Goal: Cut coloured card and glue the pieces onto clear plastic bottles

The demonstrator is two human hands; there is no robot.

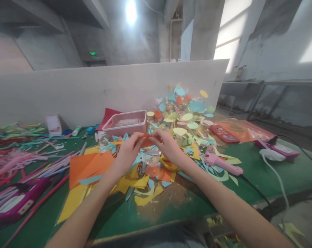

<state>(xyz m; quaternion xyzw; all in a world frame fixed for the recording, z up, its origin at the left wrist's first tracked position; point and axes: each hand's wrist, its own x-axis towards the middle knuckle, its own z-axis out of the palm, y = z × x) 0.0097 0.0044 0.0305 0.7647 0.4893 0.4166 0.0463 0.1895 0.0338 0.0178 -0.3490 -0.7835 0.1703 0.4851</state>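
In the head view, the person's left hand [128,150] and right hand [168,146] both pinch a small orange paper piece [147,141] between fingers and thumbs, the hands close together. The piece is held up over the paper scraps [137,182] and a clear plastic cup [152,168], near a pink basket [122,130], with a pink glue gun [223,164] lying to the right.

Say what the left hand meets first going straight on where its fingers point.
Past the orange paper it holds, the left hand would probably meet the right hand, which faces it across that paper. Depth is hard to judge in this single view.
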